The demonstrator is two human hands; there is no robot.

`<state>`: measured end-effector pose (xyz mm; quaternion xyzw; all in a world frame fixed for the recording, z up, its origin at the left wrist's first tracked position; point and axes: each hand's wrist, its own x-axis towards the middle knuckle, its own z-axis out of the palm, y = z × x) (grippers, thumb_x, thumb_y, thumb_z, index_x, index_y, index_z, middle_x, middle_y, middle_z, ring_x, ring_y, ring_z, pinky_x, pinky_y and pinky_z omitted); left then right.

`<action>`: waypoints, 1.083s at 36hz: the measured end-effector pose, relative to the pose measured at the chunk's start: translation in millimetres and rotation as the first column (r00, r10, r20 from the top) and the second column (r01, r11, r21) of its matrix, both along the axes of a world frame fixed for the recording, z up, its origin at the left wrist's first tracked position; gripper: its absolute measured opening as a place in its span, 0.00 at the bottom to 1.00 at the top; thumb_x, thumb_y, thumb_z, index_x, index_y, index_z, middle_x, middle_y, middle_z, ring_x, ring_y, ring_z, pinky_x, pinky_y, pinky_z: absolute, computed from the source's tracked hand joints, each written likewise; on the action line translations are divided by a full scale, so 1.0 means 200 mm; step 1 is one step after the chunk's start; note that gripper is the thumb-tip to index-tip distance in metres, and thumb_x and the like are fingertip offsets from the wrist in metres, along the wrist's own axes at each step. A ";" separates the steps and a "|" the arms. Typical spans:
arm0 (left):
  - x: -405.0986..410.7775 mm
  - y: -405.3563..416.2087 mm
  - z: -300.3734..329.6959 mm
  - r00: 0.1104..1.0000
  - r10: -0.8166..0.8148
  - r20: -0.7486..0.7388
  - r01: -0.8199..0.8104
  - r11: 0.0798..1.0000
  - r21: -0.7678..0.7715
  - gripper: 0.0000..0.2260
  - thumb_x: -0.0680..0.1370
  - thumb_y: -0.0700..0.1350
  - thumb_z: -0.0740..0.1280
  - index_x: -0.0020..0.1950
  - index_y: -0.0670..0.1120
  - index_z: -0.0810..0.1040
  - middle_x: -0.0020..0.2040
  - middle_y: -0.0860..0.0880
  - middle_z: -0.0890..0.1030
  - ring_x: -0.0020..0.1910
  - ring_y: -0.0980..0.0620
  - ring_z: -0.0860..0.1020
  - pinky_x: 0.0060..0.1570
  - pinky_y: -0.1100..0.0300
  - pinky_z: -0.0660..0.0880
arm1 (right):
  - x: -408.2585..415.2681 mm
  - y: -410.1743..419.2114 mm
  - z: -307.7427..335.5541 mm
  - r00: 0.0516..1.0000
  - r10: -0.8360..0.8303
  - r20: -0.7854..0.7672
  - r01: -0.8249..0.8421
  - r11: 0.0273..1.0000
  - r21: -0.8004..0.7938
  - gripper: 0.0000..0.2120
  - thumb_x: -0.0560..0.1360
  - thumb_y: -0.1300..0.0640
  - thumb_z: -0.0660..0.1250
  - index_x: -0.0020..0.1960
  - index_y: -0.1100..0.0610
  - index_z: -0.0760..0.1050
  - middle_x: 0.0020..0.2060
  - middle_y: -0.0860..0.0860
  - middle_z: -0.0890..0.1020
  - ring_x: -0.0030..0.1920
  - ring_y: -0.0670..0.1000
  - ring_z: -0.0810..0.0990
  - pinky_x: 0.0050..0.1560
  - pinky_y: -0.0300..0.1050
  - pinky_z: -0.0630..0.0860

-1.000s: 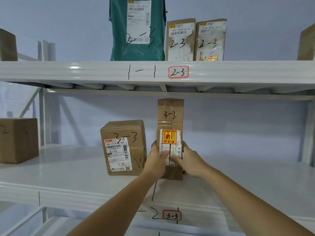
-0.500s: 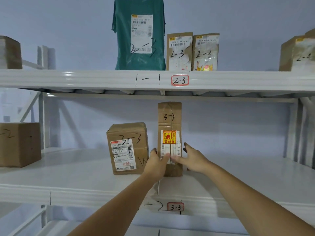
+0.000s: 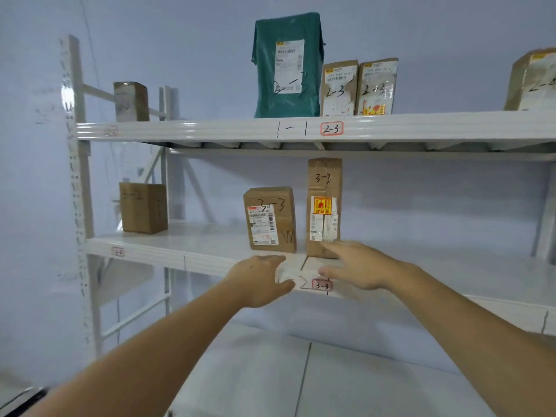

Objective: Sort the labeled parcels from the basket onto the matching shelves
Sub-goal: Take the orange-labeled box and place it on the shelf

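Now you have let go of the tall 3-3 parcel point(image 3: 324, 206), which stands upright on the 3-3 shelf point(image 3: 210, 251) at three o'clock of the squat 3-3 box point(image 3: 270, 219), and both grips, left hand point(image 3: 260, 281) and right hand point(image 3: 359, 266), come away slack and empty, so this parcel looks sorted.

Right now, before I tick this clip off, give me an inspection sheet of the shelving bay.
Surface: white middle shelf, edge tag 3-3; upper shelf, edge tag 2-3.
Job's things: tall box marked 3-3 stands upright beside squat box marked 3-3; green bag and two small parcels marked 2-3 above.
Clutter: box marked 3-2 at left.
Hands: left hand and right hand open, holding nothing.
Cables: nothing seen.
Surroundings: pale wall, white upright.
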<state>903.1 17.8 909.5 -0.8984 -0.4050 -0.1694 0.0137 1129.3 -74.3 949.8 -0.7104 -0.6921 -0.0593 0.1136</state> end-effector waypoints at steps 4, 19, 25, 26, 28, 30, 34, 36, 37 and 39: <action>-0.31 -0.19 -0.05 0.972 0.092 -0.215 -0.079 0.994 0.069 0.41 0.78 0.72 0.58 0.85 0.51 0.55 0.84 0.49 0.59 0.82 0.46 0.58 0.80 0.48 0.58 | -0.30 -0.14 -0.08 0.976 0.137 0.167 -0.123 0.988 -0.096 0.39 0.80 0.33 0.61 0.84 0.49 0.55 0.82 0.48 0.61 0.79 0.52 0.63 0.78 0.51 0.63; -1.79 -0.97 -0.41 0.838 0.477 -0.264 -0.500 0.866 -0.024 0.40 0.78 0.73 0.57 0.83 0.50 0.62 0.80 0.49 0.68 0.76 0.45 0.69 0.72 0.48 0.69 | -1.74 -0.35 -0.55 0.795 0.578 0.185 -0.522 0.807 -0.277 0.40 0.80 0.31 0.57 0.84 0.48 0.51 0.83 0.49 0.56 0.81 0.54 0.57 0.79 0.54 0.59; -2.39 -1.23 -0.61 0.768 0.576 -0.280 -0.615 0.785 -0.074 0.38 0.77 0.72 0.58 0.81 0.50 0.66 0.77 0.49 0.73 0.73 0.45 0.72 0.70 0.47 0.72 | -2.36 -0.42 -0.78 0.709 0.688 0.155 -0.619 0.712 -0.330 0.38 0.81 0.33 0.58 0.84 0.50 0.52 0.82 0.51 0.59 0.80 0.55 0.59 0.79 0.54 0.60; -2.49 -1.26 -0.64 0.761 0.583 -0.286 -0.626 0.775 -0.086 0.37 0.77 0.72 0.59 0.80 0.51 0.66 0.76 0.49 0.74 0.73 0.45 0.73 0.69 0.46 0.72 | -2.46 -0.43 -0.82 0.701 0.699 0.141 -0.630 0.699 -0.337 0.38 0.81 0.33 0.58 0.84 0.50 0.52 0.82 0.51 0.60 0.80 0.55 0.59 0.78 0.55 0.61; -2.68 -1.33 -0.70 0.739 0.598 -0.310 -0.651 0.752 -0.101 0.37 0.77 0.71 0.59 0.79 0.51 0.68 0.75 0.49 0.75 0.72 0.45 0.73 0.68 0.46 0.73 | -2.65 -0.45 -0.89 0.692 0.713 0.117 -0.642 0.681 -0.352 0.39 0.81 0.33 0.58 0.84 0.50 0.51 0.82 0.50 0.59 0.80 0.54 0.59 0.78 0.56 0.62; -2.88 -1.37 -0.75 0.718 0.608 -0.339 -0.670 0.736 -0.100 0.38 0.77 0.72 0.58 0.80 0.51 0.67 0.76 0.48 0.74 0.73 0.45 0.72 0.70 0.46 0.72 | -2.83 -0.47 -0.95 0.683 0.725 0.087 -0.654 0.660 -0.371 0.39 0.81 0.34 0.58 0.84 0.50 0.51 0.82 0.50 0.59 0.80 0.54 0.60 0.78 0.55 0.63; -3.20 -1.41 -0.87 0.709 0.607 -0.360 -0.678 0.727 -0.107 0.38 0.78 0.71 0.59 0.82 0.51 0.64 0.79 0.49 0.70 0.76 0.46 0.70 0.70 0.47 0.71 | -3.13 -0.52 -1.09 0.677 0.734 0.056 -0.658 0.638 -0.401 0.38 0.82 0.36 0.59 0.85 0.50 0.51 0.82 0.49 0.60 0.80 0.52 0.61 0.77 0.54 0.63; -3.31 -1.41 -0.95 0.716 0.592 -0.370 -0.671 0.730 -0.131 0.37 0.78 0.71 0.59 0.81 0.51 0.64 0.79 0.49 0.70 0.76 0.46 0.69 0.71 0.47 0.70 | -3.24 -0.55 -1.17 0.679 0.732 0.050 -0.648 0.631 -0.427 0.38 0.82 0.35 0.59 0.85 0.50 0.51 0.82 0.49 0.59 0.80 0.52 0.60 0.77 0.53 0.63; -3.36 -1.41 -0.98 0.719 0.587 -0.372 -0.668 0.731 -0.138 0.37 0.78 0.71 0.59 0.81 0.52 0.65 0.79 0.49 0.70 0.76 0.46 0.69 0.71 0.47 0.71 | -3.29 -0.54 -1.20 0.679 0.732 0.053 -0.642 0.628 -0.440 0.39 0.82 0.34 0.59 0.85 0.50 0.50 0.83 0.49 0.58 0.80 0.52 0.60 0.77 0.53 0.62; -3.44 -1.37 -1.04 0.730 0.573 -0.372 -0.658 0.736 -0.158 0.37 0.78 0.72 0.59 0.81 0.52 0.65 0.78 0.50 0.71 0.75 0.46 0.70 0.70 0.46 0.72 | -3.37 -0.53 -1.26 0.687 0.725 0.048 -0.628 0.626 -0.462 0.39 0.81 0.33 0.59 0.85 0.50 0.50 0.83 0.49 0.57 0.80 0.53 0.60 0.77 0.53 0.63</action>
